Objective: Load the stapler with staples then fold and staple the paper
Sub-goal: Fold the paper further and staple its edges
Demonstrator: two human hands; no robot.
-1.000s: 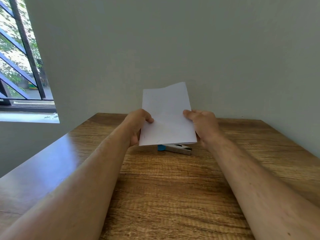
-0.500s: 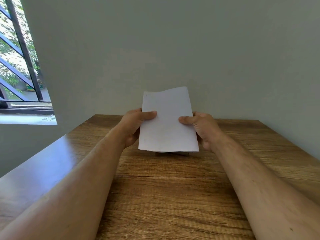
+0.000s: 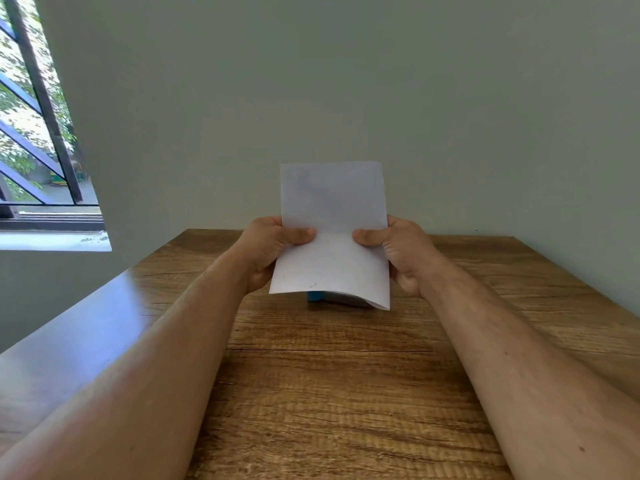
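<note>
Upright, white paper was pinched by left hand & right hand (stapler peeking below) near table's far edge.

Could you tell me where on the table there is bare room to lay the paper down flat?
Bare wood lies between the forearms, nearer than the stapler, and along the table outside the right hand. Crowded: under the paper, between it and the left hand.
</note>
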